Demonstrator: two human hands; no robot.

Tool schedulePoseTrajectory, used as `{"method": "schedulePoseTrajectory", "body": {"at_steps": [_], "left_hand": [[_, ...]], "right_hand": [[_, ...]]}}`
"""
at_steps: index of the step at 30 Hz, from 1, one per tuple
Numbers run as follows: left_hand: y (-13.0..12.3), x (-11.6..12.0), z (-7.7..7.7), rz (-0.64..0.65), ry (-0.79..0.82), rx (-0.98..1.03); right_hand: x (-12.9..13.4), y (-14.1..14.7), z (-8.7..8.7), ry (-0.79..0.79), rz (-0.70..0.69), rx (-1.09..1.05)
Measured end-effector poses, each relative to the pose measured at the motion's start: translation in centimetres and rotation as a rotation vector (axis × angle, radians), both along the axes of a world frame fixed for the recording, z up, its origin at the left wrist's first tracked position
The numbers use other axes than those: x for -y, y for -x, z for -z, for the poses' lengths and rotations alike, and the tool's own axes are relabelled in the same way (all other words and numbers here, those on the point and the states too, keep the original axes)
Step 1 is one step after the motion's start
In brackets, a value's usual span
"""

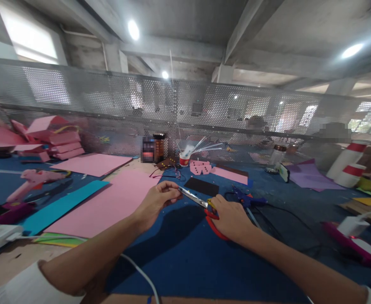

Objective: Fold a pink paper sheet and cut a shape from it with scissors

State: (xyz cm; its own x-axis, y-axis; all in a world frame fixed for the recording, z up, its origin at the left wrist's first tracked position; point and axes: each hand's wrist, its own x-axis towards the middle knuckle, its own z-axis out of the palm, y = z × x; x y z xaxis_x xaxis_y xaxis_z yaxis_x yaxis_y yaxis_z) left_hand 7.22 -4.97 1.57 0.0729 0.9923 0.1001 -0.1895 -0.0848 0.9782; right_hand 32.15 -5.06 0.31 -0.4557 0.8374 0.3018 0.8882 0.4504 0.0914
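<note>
My right hand (pixel 231 214) is wrapped round the red and yellow handles of a pair of scissors (pixel 194 197), whose blades point left. At the blade tips is my left hand (pixel 160 196), its thumb and fingers pinched together; whatever small thing it holds is too small to name. Both hands are above the blue table mat (pixel 185 261). Just beyond the scissors lies a black paper strip (pixel 201 185). Large pink paper sheets (pixel 109 202) spread out to the left, beside a teal strip (pixel 66 207).
A pink glue gun (pixel 33 181) and folded pink paper (pixel 65 139) are at the left. Beyond the hands stand a paper cup (pixel 184 159) and a dotted pink piece (pixel 200 167). A blue glue gun (pixel 250 199), purple paper (pixel 315 176) and power strip (pixel 356 245) are right.
</note>
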Motion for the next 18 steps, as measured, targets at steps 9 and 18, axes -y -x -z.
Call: {"method": "schedulePoseTrajectory", "body": {"at_steps": [9, 18], "left_hand": [[-0.31, 0.00, 0.18, -0.057, 0.013, 0.021], [-0.42, 0.14, 0.14, -0.063, -0.002, -0.024]], "right_hand": [[0.20, 0.05, -0.03, -0.004, -0.021, -0.032], [0.33, 0.10, -0.22, 0.026, -0.033, -0.037]]}}
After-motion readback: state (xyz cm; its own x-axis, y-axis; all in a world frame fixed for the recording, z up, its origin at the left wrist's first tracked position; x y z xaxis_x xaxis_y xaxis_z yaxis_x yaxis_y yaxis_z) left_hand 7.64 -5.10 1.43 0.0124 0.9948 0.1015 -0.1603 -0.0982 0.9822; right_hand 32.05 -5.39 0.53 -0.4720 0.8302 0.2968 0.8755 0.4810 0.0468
